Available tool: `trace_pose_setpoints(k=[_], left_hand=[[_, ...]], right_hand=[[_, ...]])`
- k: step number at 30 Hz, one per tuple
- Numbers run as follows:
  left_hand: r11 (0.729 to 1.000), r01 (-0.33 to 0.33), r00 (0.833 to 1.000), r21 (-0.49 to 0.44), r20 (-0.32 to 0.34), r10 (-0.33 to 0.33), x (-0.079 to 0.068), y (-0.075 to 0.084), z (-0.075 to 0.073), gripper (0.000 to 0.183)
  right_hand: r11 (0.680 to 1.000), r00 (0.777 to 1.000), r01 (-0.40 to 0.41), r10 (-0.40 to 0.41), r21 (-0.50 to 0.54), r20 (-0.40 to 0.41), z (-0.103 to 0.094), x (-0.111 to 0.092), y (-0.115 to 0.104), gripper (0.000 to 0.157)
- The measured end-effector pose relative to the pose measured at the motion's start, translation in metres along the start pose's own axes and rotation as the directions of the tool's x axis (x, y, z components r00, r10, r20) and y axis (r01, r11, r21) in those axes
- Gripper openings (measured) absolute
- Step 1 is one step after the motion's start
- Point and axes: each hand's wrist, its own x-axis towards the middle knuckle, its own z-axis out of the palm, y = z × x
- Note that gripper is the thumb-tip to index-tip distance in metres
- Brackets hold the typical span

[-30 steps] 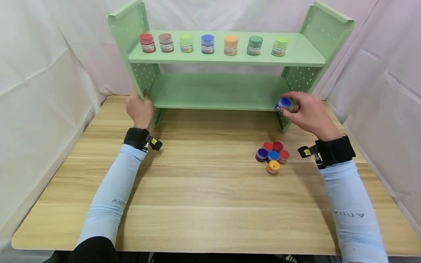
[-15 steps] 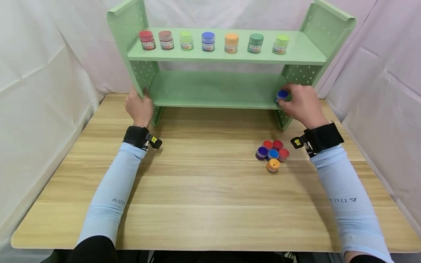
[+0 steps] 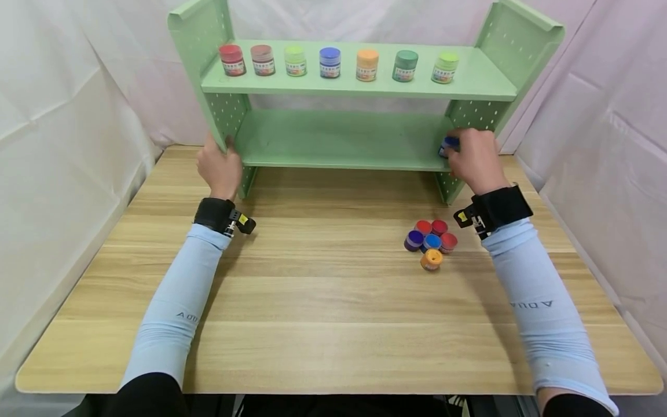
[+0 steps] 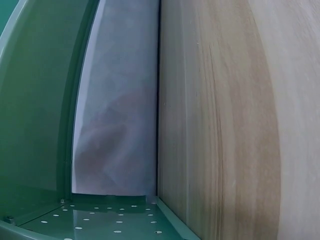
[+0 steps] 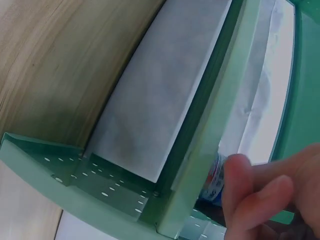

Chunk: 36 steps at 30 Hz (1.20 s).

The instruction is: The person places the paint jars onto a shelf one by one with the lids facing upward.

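Note:
My right hand (image 3: 475, 159) pinches a small blue-lidded paint jar (image 3: 448, 146) at the right end of the lower board of a green two-tier shelf (image 3: 344, 139). In the right wrist view the jar (image 5: 215, 180) shows just past the board's front edge, partly hidden by my fingers (image 5: 257, 200). My left hand (image 3: 220, 169) grips the shelf's left side panel (image 3: 208, 81) near the lower board, thumb on the inner side. The left wrist view shows the shelf's underside (image 4: 40, 100) and no hand.
A row of several paint jars (image 3: 329, 62) stands on the upper board. On the wooden table (image 3: 312, 301), right of centre, a cluster of several jars with red, purple, blue and orange lids (image 3: 431, 242) sits in front of the shelf. White cloth (image 3: 68, 98) hangs around the table.
My right hand has moved forward and slightly up with the blue-lidded jar, from before the shelf's right end to over the lower board. The left hand keeps its grip on the side panel.

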Motion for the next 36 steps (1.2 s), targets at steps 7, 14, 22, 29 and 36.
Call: trace_pose_setpoints(k=[7,14,22,29,36], left_hand=[[1.000,-0.002,1.000,0.007,0.004,0.002,0.000,0.001,0.000,0.031],[1.000,-0.012,1.000,-0.003,0.002,0.012,0.002,0.002,-0.002,0.031],[1.000,-0.029,1.000,0.002,-0.010,0.029,0.002,0.001,-0.002,0.032],[1.000,-0.028,1.000,-0.002,-0.003,0.028,-0.001,0.000,0.000,0.033],[1.000,-0.016,1.000,0.002,0.010,0.016,0.000,0.001,-0.002,0.033]], right_hand=[[0.999,1.000,0.002,-0.002,-0.032,-0.005,0.004,0.003,0.004,0.037],[0.999,1.000,0.009,-0.009,-0.035,0.000,0.004,0.004,0.003,0.043],[1.000,1.000,0.010,-0.009,-0.029,0.024,0.001,0.004,0.004,0.057],[0.998,1.000,0.020,-0.019,0.058,-0.010,-0.011,-0.010,0.005,0.063],[0.969,0.986,0.143,-0.158,0.200,0.056,-0.014,-0.033,0.008,0.034]])
